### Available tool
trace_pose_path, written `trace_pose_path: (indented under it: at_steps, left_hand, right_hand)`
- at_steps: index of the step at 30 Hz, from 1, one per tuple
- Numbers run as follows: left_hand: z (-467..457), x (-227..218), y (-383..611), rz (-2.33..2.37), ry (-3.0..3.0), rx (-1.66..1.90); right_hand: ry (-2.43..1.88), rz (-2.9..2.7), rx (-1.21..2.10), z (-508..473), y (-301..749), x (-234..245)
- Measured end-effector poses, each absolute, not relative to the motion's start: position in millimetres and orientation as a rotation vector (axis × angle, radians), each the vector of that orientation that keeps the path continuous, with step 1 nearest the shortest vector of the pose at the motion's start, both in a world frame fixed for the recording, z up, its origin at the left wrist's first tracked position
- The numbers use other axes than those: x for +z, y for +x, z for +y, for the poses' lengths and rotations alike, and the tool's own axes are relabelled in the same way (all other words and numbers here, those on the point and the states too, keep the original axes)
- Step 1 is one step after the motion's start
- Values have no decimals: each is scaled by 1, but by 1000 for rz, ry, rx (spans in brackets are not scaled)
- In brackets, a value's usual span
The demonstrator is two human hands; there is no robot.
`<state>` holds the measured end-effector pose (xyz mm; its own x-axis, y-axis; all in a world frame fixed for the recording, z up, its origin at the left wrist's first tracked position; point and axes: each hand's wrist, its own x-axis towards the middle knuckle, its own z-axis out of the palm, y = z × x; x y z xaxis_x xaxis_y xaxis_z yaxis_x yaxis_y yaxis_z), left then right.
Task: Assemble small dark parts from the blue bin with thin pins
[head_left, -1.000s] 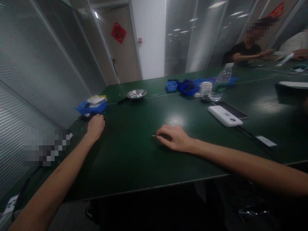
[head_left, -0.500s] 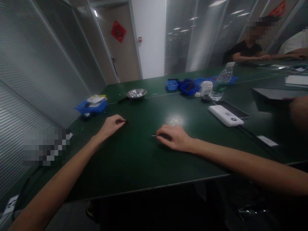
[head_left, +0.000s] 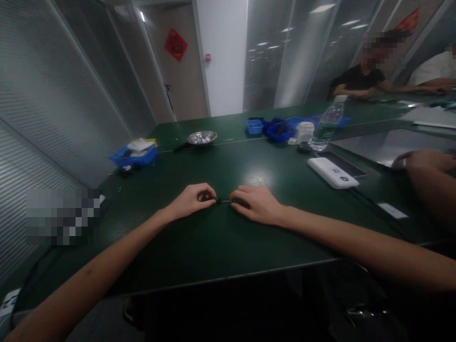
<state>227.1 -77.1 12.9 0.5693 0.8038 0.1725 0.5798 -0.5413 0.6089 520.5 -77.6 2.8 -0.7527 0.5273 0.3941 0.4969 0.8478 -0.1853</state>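
Above the green table, my left hand is closed in a pinch on a small dark piece, too small to name. My right hand rests on the tabletop, its fingers pinched on a thin pale rod that points left. The dark piece meets or almost meets the rod's free end; I cannot tell whether they touch. The rod's other end is hidden in my right fingers.
Farther back stand a metal pan with small items and a blue tray. To the right are blue bins, a water bottle, a white power bank, a phone and another person's hand.
My left hand has moved right and nearer to me, bringing the dark piece up to the rod. My right hand stays almost still. The neighbouring person's hand and the grey panel have shifted.
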Motion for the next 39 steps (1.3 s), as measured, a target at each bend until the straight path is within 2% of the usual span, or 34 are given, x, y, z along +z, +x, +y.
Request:
trace_pose_path:
  at_steps: [26, 39]
  left_hand:
    - [-91, 10, 248, 976, 2320, 622]
    - [-89, 7, 247, 1020, 2222, 642]
  right_hand:
    - [-578, -2637, 116, -75, 520, -2]
    - [-907, -2520, 218, -73, 520, 0]
